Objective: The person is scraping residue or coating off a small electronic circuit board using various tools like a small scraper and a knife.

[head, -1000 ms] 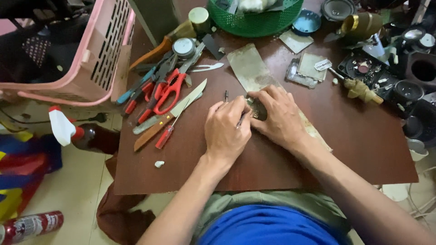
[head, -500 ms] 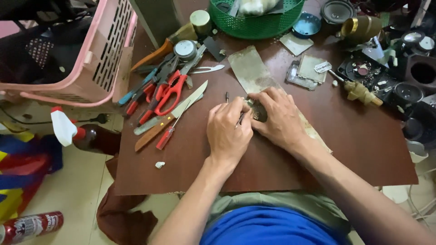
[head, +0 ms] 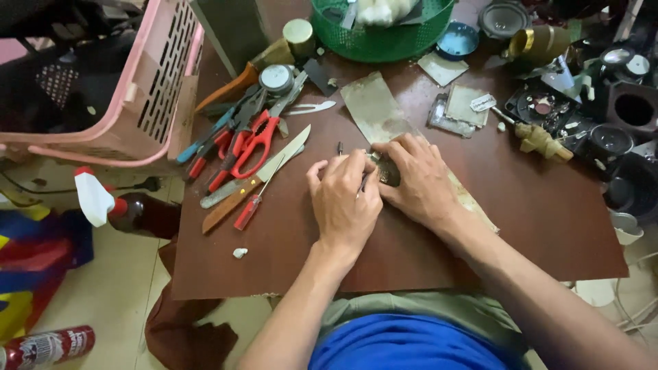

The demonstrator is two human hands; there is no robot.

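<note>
Pressing down near the middle of the brown table [head: 548,226], the right hand [head: 419,181] lies flat with its fingers spread over a small dark part [head: 389,171], pinning it against a long, worn grey strip [head: 384,116] that runs from the far side of the table under both hands. The left hand [head: 345,199] sits just left of the right one, touching it, with its fingers curled around a thin dark tool [head: 339,148] whose tip sticks up past the knuckles on the far side; what kind of tool it is cannot be told. The small dark part is mostly hidden between the two hands.

To the left lies a heap of hand tools: red-handled scissors [head: 255,142], a knife with a wooden handle [head: 250,181], and a red-handled screwdriver [head: 252,205] nearest the left hand, though well apart from it. A pink plastic basket [head: 140,96] stands at the far left edge, and a green mesh basket [head: 377,38] at the far edge. On the far right sit dark speaker parts [head: 617,123] and a small brass-coloured piece [head: 541,140]. A tiny white scrap [head: 239,253] lies on the near left of the table. On the floor to the left stand a dark spray bottle with a white trigger [head: 113,205] and a red can [head: 48,346].
</note>
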